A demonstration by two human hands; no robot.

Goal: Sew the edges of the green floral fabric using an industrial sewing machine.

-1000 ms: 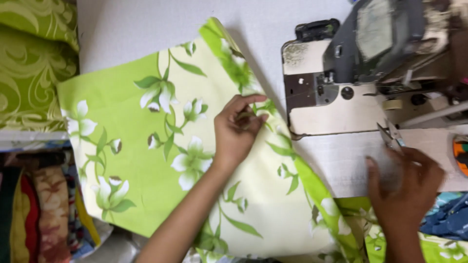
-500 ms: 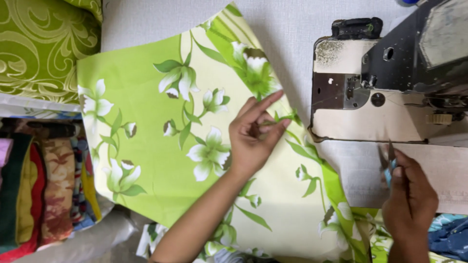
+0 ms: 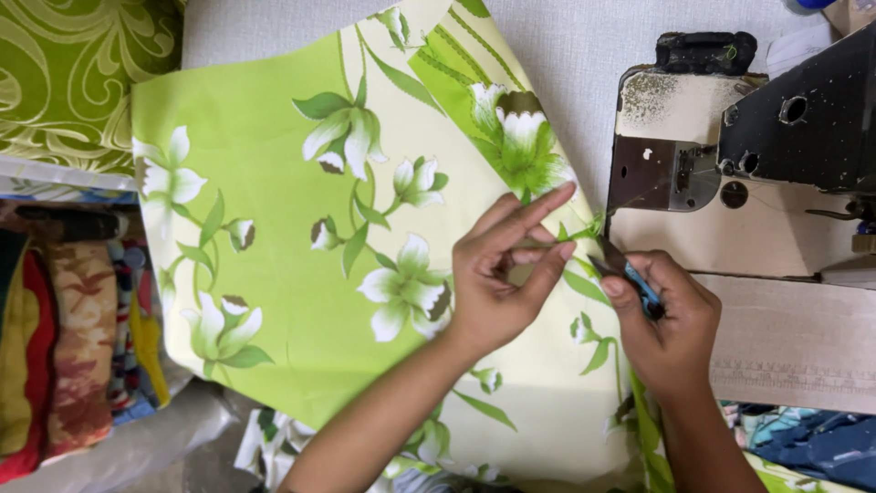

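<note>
With the left hand (image 3: 497, 274) pinching the floral fabric's (image 3: 301, 274) edge taut, the right hand (image 3: 662, 315), gripping thread snips (image 3: 625, 274), should cut close.

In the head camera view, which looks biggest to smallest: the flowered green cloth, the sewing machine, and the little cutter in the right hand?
1. Flowered green cloth, largest by far.
2. Sewing machine, partly cut off by the frame edge.
3. Little cutter, pinched in the right hand.
</note>
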